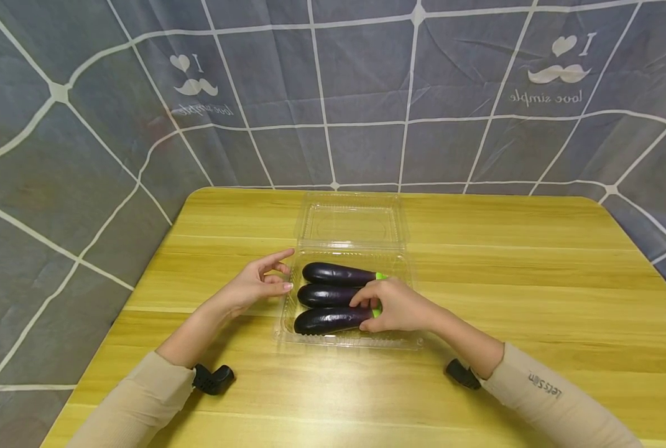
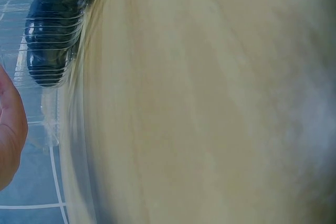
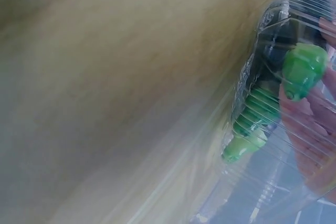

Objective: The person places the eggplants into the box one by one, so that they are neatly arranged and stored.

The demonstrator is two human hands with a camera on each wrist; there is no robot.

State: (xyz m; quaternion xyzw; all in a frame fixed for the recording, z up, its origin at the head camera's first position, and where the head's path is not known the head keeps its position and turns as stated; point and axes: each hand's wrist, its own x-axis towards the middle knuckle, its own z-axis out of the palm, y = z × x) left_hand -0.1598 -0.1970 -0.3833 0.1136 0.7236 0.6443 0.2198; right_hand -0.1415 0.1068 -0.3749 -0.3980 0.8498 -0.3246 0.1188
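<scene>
Three dark purple eggplants lie side by side in the clear plastic clamshell box (image 1: 346, 341): a back one (image 1: 338, 274), a middle one (image 1: 324, 295) and a front one (image 1: 327, 320). Their stem ends point right. My right hand (image 1: 397, 305) pinches the front eggplant near its stem, thumb on the near side and fingers on the far side. In the right wrist view, green caps (image 3: 304, 69) show through the ribbed wall, next to the right hand (image 3: 310, 129). At the box's left edge, my left hand (image 1: 254, 283) is held with fingers extended and nothing in them.
The box's clear lid (image 1: 349, 224) is folded back flat behind it on the wooden table (image 1: 506, 267). A grey curtain with white lines (image 1: 366, 93) hangs behind the table and along its left side. Black wrist devices (image 1: 213, 379) sit at both sleeves.
</scene>
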